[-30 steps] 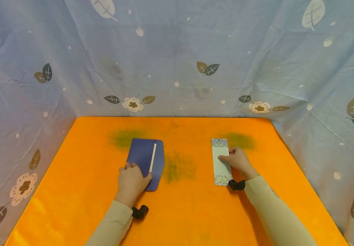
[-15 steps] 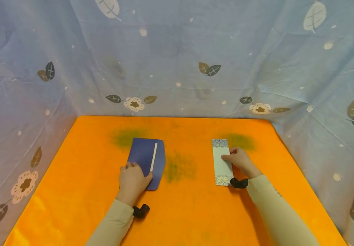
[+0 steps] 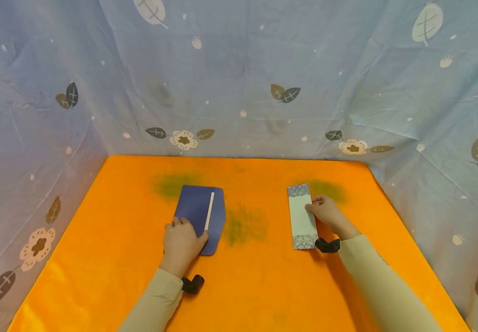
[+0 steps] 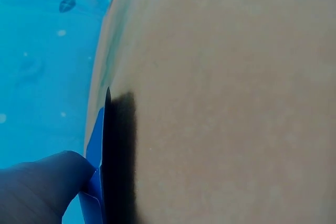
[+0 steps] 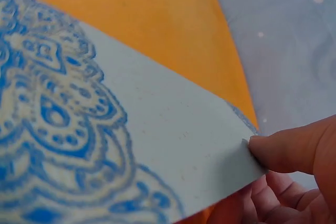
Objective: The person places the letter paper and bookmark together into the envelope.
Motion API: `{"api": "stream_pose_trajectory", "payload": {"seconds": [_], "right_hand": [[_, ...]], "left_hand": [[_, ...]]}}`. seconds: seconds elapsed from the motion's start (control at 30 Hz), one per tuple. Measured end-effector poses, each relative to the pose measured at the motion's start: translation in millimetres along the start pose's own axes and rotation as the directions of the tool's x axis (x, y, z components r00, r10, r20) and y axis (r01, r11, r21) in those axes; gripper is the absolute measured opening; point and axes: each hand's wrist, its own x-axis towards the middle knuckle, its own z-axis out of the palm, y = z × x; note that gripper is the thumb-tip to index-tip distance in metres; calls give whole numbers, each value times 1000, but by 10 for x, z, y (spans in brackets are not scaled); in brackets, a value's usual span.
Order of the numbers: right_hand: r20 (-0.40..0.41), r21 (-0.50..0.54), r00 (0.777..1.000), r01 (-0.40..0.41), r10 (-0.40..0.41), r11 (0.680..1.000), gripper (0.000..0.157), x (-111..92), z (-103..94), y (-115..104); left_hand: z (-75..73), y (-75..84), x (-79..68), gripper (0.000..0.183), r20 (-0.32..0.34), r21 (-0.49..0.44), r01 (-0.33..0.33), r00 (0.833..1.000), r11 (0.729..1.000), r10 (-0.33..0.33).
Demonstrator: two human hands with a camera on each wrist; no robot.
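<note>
My left hand [image 3: 182,242] grips the lower part of a dark blue envelope [image 3: 193,200], which has a pale strip along its flap. In the left wrist view the envelope [image 4: 95,148] appears edge-on beside its dark shadow, with the thumb [image 4: 47,182] against it. My right hand [image 3: 329,216] pinches the right edge of a long pale card [image 3: 300,214] with lace-like patterned bands at both ends. Up close in the right wrist view, the thumb lies on top of the card [image 5: 168,124] and the other fingers are beneath, partly hidden.
Both things are over an orange table [image 3: 259,276] with greenish smudges. A blue-grey curtain [image 3: 239,64] printed with leaves and flowers encloses the back and both sides. Black wrist mounts [image 3: 193,283] sit at each cuff.
The right thumb has slid toward the card's right edge, and the card has tilted slightly. My left hand keeps its hold on the envelope. The head view has shifted a little.
</note>
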Motion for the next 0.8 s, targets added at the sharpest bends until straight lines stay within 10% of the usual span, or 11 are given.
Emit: {"api": "stream_pose_trajectory", "payload": {"seconds": [0.8], "right_hand": [[5,189,994,102,-105,977,46,65,307,-511]], "left_hand": [[-48,58,9,88,45,-16,33,998,999,-33]]}}
